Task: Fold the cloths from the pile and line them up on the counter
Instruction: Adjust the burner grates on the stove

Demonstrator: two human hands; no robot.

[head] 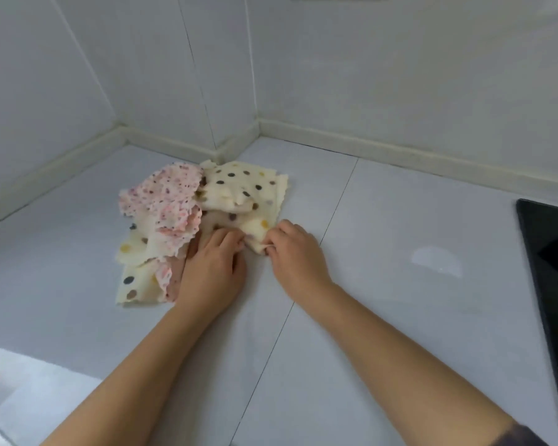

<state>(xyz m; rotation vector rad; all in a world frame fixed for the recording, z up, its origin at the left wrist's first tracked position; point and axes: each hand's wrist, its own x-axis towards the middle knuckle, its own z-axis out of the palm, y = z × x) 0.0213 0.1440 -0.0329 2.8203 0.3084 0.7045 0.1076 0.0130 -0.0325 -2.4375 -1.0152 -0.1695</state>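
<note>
The crumpled pile of cloths (174,226) is seen bunched on the glossy white table (384,220), close to the tiled corner, and nothing is yet seen folded or lined up. The near edge of a soft cream polka-dot cloth (239,185) is being pinched by the right hand (295,257), its fingers (285,230) curled round a gathered corner. Just beside it, the left hand (211,273) is laid over the pile's front, its fingers (224,238) bent down into what looks like the same cloth. A grip is judged likely, though the fingertips are hidden in the folds.

Trouble is to be expected from the tangle. A pink-speckled cloth with a scalloped edge (168,201) is draped against the cream one, and more spotted cream fabric is trapped beneath it at the left. If the pinched corner is pulled out quickly, the neighbours may be dragged along and the pile scattered across the slick surface. Two layers may also have been caught in one pinch, so that a doubled cloth is lifted. A black glass hob (548,268) lies well apart to the right. A row laid that way could end up on it.
</note>
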